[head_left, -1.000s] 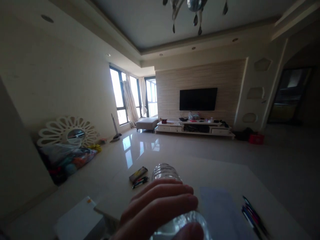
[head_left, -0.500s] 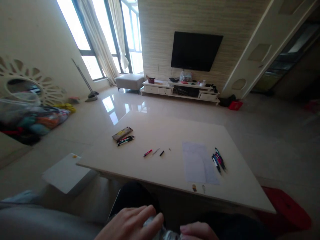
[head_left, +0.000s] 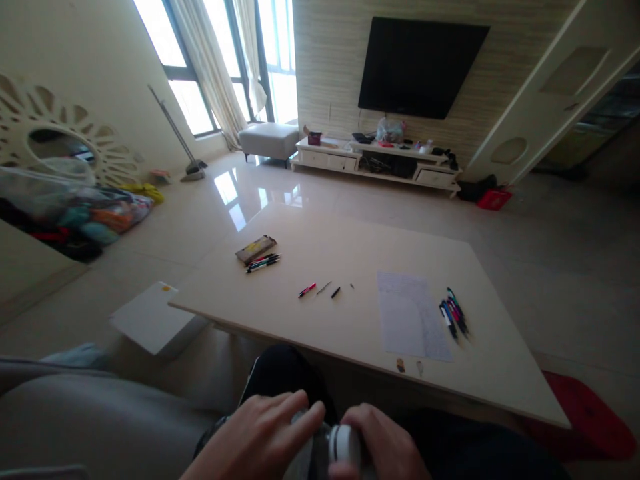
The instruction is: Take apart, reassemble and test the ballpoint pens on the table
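Beside the tabletop (head_left: 320,250), the left hand (head_left: 263,427) clasped a bottle (head_left: 319,455), the right hand (head_left: 383,437) its white cap (head_left: 344,441); a slack grip risked dropping it.

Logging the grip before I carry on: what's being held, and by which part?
A bottle: the left hand grips its body, and the right hand is on its white cap.

Bright windows (head_left: 190,105), glossy pale floor (head_left: 187,217)
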Motion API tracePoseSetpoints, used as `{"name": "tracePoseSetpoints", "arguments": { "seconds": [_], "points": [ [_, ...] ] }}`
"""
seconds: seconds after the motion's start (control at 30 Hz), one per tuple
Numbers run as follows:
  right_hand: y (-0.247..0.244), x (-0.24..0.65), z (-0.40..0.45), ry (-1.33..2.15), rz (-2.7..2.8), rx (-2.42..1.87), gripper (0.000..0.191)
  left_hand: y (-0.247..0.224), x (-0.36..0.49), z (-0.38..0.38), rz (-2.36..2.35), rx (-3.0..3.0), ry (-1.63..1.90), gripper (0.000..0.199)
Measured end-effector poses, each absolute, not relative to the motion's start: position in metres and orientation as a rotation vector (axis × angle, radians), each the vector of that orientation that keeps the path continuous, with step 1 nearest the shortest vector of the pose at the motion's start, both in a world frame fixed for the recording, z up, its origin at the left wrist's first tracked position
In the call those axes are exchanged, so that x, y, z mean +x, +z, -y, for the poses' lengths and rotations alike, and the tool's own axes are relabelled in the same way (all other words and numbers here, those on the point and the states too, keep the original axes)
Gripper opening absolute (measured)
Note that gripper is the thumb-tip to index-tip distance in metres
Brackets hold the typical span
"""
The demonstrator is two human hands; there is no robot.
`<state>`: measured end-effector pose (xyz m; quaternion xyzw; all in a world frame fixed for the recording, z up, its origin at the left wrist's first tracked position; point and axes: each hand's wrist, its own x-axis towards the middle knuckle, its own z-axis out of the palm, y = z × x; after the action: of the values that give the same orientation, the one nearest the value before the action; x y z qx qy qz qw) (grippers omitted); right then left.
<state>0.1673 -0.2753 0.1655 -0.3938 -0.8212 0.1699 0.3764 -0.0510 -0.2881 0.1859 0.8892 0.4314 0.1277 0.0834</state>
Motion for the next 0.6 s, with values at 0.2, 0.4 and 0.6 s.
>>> {"name": "tracePoseSetpoints", "arguments": {
  "seconds": [0.2, 0.4, 0.6],
  "points": [
    [0.168, 0.130, 0.250, 0.339, 2.199, -1.324, 0.054, 0.158, -0.077, 0.279, -1.529, 2.633, 0.586, 0.049],
    [0.171, 0.126, 0.240, 0.718, 2.154, -1.361, 0.035, 0.111, -0.135, 0.256, -2.188, 2.068, 0.635, 0.052],
    [0.144, 0.154, 0.246, 0.763, 2.186, -1.564, 0.024, 0.020, -0.191, 0.236, -2.634, 1.157, 0.845, 0.059]
  ]
}}
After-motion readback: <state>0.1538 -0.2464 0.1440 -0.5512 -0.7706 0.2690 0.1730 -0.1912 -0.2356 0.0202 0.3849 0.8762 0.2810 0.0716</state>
